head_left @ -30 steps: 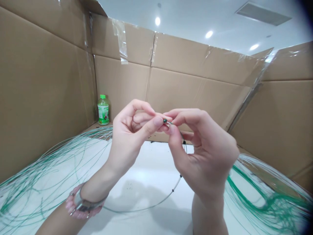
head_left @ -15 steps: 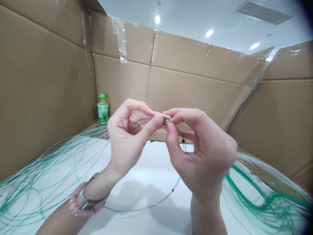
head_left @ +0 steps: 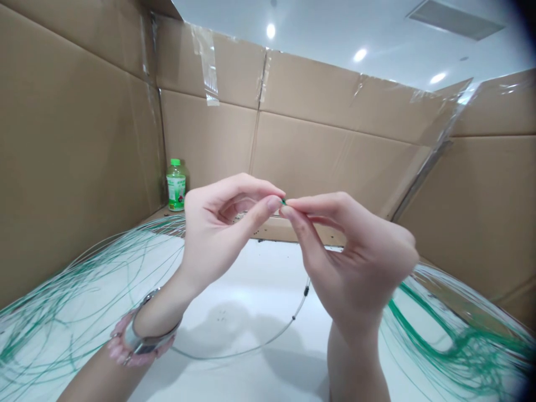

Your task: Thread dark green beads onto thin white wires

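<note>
My left hand (head_left: 218, 229) and my right hand (head_left: 355, 257) are raised in front of me, fingertips almost meeting. Between thumb and forefinger, each pinches a tiny green bit of thin cord (head_left: 283, 201), mostly hidden by the fingertips. Below my right hand a thin pale-green cord (head_left: 268, 341) hangs down and curves left over the white tabletop, passing under my left wrist. A dark cluster of small knots or beads (head_left: 306, 291) sits on it, with a single small dark bead or knot (head_left: 293, 317) lower down.
Loose green and white cords (head_left: 96, 273) spread along the left side. A thicker green bundle (head_left: 444, 346) lies at the right. A green-capped bottle (head_left: 176, 185) stands in the back left corner. Cardboard walls (head_left: 318, 134) enclose the white table (head_left: 234, 379).
My right hand has shifted slightly right, and its fingertips now press together at the green bit. The dark bead near its fingers is no longer there; a dark cluster shows lower on the cord.
</note>
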A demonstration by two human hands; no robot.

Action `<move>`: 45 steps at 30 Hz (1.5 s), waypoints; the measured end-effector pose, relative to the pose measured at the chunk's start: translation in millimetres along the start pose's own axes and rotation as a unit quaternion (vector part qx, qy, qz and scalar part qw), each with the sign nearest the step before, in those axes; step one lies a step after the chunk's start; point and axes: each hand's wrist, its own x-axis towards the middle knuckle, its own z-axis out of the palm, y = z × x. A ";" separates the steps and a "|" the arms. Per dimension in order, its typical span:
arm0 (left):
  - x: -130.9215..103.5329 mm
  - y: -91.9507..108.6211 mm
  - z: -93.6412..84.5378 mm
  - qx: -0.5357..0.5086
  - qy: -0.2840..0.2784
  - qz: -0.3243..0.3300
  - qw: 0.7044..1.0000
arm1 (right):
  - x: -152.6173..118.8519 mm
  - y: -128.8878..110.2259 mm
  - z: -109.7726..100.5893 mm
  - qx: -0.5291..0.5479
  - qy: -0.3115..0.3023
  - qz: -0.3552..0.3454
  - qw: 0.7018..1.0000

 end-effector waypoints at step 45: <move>1.7 -3.8 -9.0 0.127 -0.079 0.096 0.984 | 1.7 8.5 -3.6 0.054 -0.080 0.038 0.995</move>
